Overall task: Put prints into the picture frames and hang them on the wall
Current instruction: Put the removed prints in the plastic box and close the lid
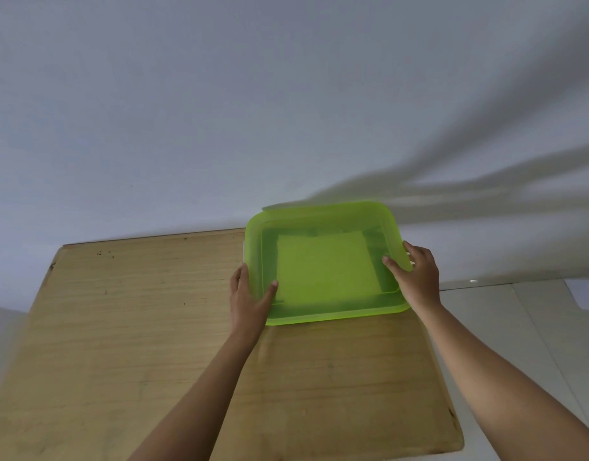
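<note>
A translucent lime-green plastic box with its lid on [326, 261] stands at the far right of the wooden table [120, 327], close to the wall. Something pale and flat shows dimly through the lid; I cannot tell what it is. My left hand [248, 296] grips the box's left edge, thumb on top of the lid. My right hand [416, 276] grips the right edge, thumb on the lid and fingers round the side. No picture frame or print is plainly in view.
A plain white wall [220, 111] rises right behind the table, crossed by shadows at the right. Pale tiled floor [519, 327] lies to the right of the table, with a white sheet [586, 294] on it near the frame's edge.
</note>
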Motion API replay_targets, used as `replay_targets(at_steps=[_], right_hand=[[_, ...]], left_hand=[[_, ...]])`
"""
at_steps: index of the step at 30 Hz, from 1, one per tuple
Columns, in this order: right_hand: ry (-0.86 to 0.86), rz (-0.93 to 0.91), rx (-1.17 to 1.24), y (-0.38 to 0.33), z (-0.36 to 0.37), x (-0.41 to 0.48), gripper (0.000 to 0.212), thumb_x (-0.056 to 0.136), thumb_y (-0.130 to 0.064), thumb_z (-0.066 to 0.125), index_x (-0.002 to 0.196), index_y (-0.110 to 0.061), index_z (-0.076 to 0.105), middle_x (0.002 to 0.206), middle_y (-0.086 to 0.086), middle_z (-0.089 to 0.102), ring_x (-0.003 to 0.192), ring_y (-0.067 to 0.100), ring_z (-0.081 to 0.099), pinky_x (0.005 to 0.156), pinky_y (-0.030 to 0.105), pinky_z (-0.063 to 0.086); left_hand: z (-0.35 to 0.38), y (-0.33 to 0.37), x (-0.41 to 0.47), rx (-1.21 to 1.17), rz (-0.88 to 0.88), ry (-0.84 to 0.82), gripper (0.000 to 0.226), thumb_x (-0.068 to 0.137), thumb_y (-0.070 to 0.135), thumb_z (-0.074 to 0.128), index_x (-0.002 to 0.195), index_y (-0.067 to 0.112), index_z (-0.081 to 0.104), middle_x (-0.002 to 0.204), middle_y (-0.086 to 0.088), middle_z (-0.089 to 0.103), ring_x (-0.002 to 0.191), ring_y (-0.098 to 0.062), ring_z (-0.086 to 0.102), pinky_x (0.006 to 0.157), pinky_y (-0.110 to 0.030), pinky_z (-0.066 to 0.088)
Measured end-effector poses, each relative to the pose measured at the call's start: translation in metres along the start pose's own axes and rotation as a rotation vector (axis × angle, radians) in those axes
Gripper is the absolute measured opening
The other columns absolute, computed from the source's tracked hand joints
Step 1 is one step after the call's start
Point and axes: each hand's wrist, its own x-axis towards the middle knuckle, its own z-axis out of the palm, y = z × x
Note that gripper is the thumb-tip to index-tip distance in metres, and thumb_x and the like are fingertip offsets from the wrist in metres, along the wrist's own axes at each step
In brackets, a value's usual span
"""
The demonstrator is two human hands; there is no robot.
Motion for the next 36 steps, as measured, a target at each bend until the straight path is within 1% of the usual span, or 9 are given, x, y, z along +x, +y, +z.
replay_targets(at_steps=[4, 8, 11, 14, 18, 22, 26, 30, 36], right_hand=[[-0.005, 0.007, 0.064, 0.000, -0.003, -0.003, 0.055, 0.080, -0.026, 0.070, 0.128, -0.008, 0.051, 0.126, 0.010, 0.051, 0.115, 0.024, 0.051, 0.097, 0.035, 0.042], [-0.068, -0.008, 0.085, 0.005, -0.005, -0.011, 0.058, 0.084, -0.025, 0.066, 0.135, -0.009, 0.043, 0.136, 0.008, 0.044, 0.125, 0.020, 0.043, 0.104, 0.031, 0.035], [-0.061, -0.008, 0.092, 0.007, -0.004, -0.017, 0.058, 0.085, -0.026, 0.065, 0.137, -0.011, 0.043, 0.139, 0.006, 0.043, 0.129, 0.018, 0.040, 0.104, 0.025, 0.030], [-0.020, 0.026, 0.142, 0.007, -0.002, -0.021, 0.057, 0.083, -0.025, 0.067, 0.135, -0.013, 0.046, 0.138, 0.006, 0.046, 0.127, 0.016, 0.043, 0.107, 0.028, 0.032], [-0.001, 0.046, 0.187, 0.009, -0.003, -0.027, 0.056, 0.082, -0.025, 0.068, 0.133, -0.013, 0.049, 0.136, 0.006, 0.048, 0.125, 0.016, 0.044, 0.106, 0.032, 0.036], [-0.001, 0.049, 0.185, 0.010, -0.003, -0.027, 0.056, 0.082, -0.025, 0.068, 0.133, -0.013, 0.048, 0.136, 0.005, 0.048, 0.126, 0.016, 0.044, 0.105, 0.030, 0.035], [-0.005, 0.046, 0.167, 0.007, -0.002, -0.025, 0.057, 0.084, -0.025, 0.066, 0.135, -0.012, 0.045, 0.137, 0.007, 0.046, 0.127, 0.018, 0.042, 0.108, 0.032, 0.034], [-0.005, 0.068, 0.153, 0.001, 0.001, -0.022, 0.057, 0.086, -0.023, 0.064, 0.137, -0.010, 0.042, 0.140, 0.008, 0.043, 0.130, 0.019, 0.039, 0.105, 0.024, 0.028], [-0.008, 0.063, 0.135, 0.001, -0.002, -0.021, 0.058, 0.084, -0.024, 0.066, 0.136, -0.010, 0.044, 0.139, 0.009, 0.045, 0.128, 0.021, 0.041, 0.106, 0.029, 0.032]], left_hand=[[-0.002, -0.001, 0.000, -0.018, 0.007, -0.002, 0.075, 0.085, 0.034, 0.064, 0.144, 0.007, 0.027, 0.146, -0.007, 0.030, 0.134, -0.021, 0.031, 0.108, -0.030, 0.027], [-0.001, -0.001, 0.003, -0.065, -0.009, -0.005, 0.064, 0.091, 0.034, 0.054, 0.145, 0.010, 0.026, 0.149, -0.007, 0.030, 0.137, -0.020, 0.029, 0.112, -0.031, 0.024], [0.001, 0.000, 0.006, -0.129, -0.040, -0.014, 0.063, 0.092, 0.028, 0.054, 0.145, 0.011, 0.025, 0.148, -0.009, 0.033, 0.135, -0.021, 0.031, 0.111, -0.031, 0.025], [0.000, -0.001, 0.006, -0.162, -0.066, 0.004, 0.064, 0.090, 0.028, 0.058, 0.144, 0.012, 0.029, 0.142, -0.009, 0.039, 0.130, -0.021, 0.037, 0.105, -0.027, 0.029], [-0.001, -0.004, 0.007, -0.182, -0.081, 0.017, 0.065, 0.087, 0.030, 0.062, 0.143, 0.015, 0.033, 0.135, -0.010, 0.046, 0.125, -0.021, 0.042, 0.100, -0.029, 0.034], [-0.003, -0.006, 0.010, -0.168, -0.081, 0.003, 0.066, 0.085, 0.032, 0.064, 0.143, 0.017, 0.034, 0.133, -0.011, 0.047, 0.123, -0.023, 0.044, 0.102, -0.035, 0.037], [-0.003, -0.004, 0.016, -0.151, -0.071, -0.033, 0.066, 0.087, 0.030, 0.061, 0.144, 0.016, 0.030, 0.135, -0.011, 0.045, 0.124, -0.024, 0.043, 0.101, -0.033, 0.035], [-0.001, -0.002, 0.022, -0.123, -0.061, -0.070, 0.067, 0.090, 0.032, 0.058, 0.146, 0.017, 0.025, 0.133, -0.013, 0.044, 0.123, -0.025, 0.043, 0.101, -0.034, 0.035], [-0.001, -0.004, 0.021, -0.120, -0.050, -0.077, 0.066, 0.090, 0.032, 0.056, 0.146, 0.018, 0.023, 0.136, -0.013, 0.041, 0.124, -0.025, 0.041, 0.101, -0.033, 0.034]])
